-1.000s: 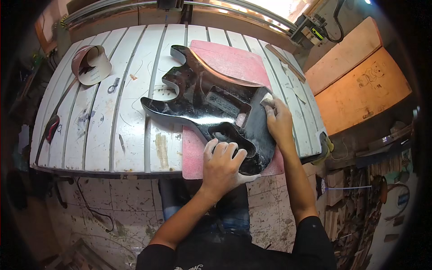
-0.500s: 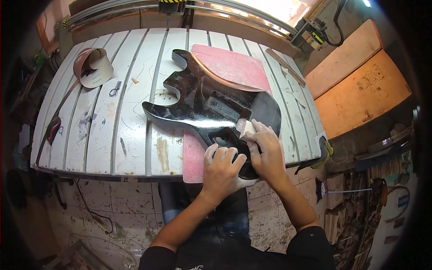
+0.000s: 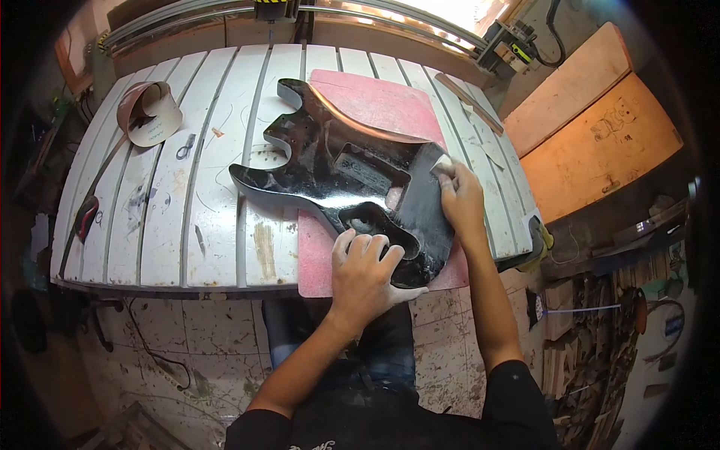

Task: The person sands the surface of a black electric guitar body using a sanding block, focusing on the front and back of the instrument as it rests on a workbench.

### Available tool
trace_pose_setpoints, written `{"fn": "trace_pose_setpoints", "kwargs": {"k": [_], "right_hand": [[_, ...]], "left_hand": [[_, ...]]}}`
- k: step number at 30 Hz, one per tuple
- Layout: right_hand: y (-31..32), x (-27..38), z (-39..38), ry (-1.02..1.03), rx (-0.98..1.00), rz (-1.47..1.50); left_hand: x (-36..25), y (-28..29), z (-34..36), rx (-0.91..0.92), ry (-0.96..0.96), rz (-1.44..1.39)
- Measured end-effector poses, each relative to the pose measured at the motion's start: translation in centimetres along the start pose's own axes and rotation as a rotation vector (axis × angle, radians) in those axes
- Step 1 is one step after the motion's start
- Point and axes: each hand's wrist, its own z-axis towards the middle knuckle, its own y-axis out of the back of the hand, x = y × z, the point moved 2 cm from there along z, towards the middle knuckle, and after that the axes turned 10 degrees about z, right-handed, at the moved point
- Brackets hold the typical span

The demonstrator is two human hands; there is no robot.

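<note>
While my left grip [image 3: 365,272] rests spread on the black guitar body [image 3: 315,169] atop the pink pad [image 3: 379,105], my right grip [image 3: 459,193] pinches a pale block [image 3: 442,164]; right end's dull, near-left edge's shiny, so partway-ish imo.

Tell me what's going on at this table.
A bare-handed person is handling a glossy black guitar-shaped body with cut-out cavities. The right grip holds a small pale block on its duller right end, while the left grip rests at its near edge. The body lies on a flat pink rectangular pad, on a white slatted table.
</note>
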Motion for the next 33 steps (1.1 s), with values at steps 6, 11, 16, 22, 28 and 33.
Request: {"fn": "trace_pose_setpoints", "kwargs": {"k": [6, 11, 16, 22, 28, 33], "right_hand": [[-2.2, 5.0, -6.3, 0.368, 0.125, 0.041], [0.5, -0.8, 0.1, 0.022, 0.006, -0.040], [-0.3, 5.9, -7.8, 0.419, 0.122, -0.028], [1.7, -0.2, -2.8, 0.120, -0.016, -0.120], [1.6, 5.4, -10.9, 0.312, 0.153, -0.001], [0.5, 3.1, -6.8, 0.295, 0.119, 0.037]], "left_hand": [[0.5, 0.3, 0.0, 0.024, 0.020, 0.029], [-0.1, 0.0, 0.0, 0.025, 0.004, -0.003], [0.3, 0.1, -0.2, 0.044, 0.017, 0.005], [-0.2, 0.0, 0.3, 0.023, -0.006, 0.000], [0.7, 0.4, -0.1, 0.025, 0.010, 0.018], [0.0, 0.3, 0.6, 0.051, 0.004, -0.019]]}}
